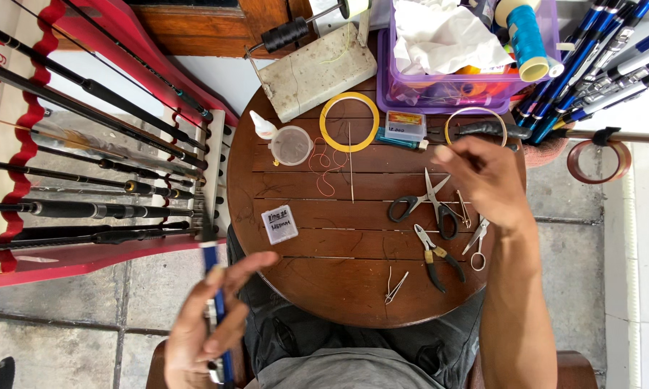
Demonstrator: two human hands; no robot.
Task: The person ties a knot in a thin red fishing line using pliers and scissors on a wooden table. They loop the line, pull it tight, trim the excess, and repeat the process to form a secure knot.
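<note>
My left hand [203,324] grips a blue and black fishing rod [210,259] low at the left, off the table's edge, its tip pointing up toward the rod rack. My right hand [486,179] hovers over the right side of the round wooden table [339,281], fingers pinched together near the yellow ring; whether something thin is between them I cannot tell. Below that hand lie black-handled scissors [425,205], black and yellow pliers [434,252] and small snips [476,241].
A red rack of black rods [94,180] stands at the left. On the table: a yellow tape ring [349,121], glue bottle [264,128], clear cup [292,145], small labelled box [279,224], purple bin [454,86], blue thread spool [526,39], grey block [317,70]. Blue rods [598,65] lean at the right.
</note>
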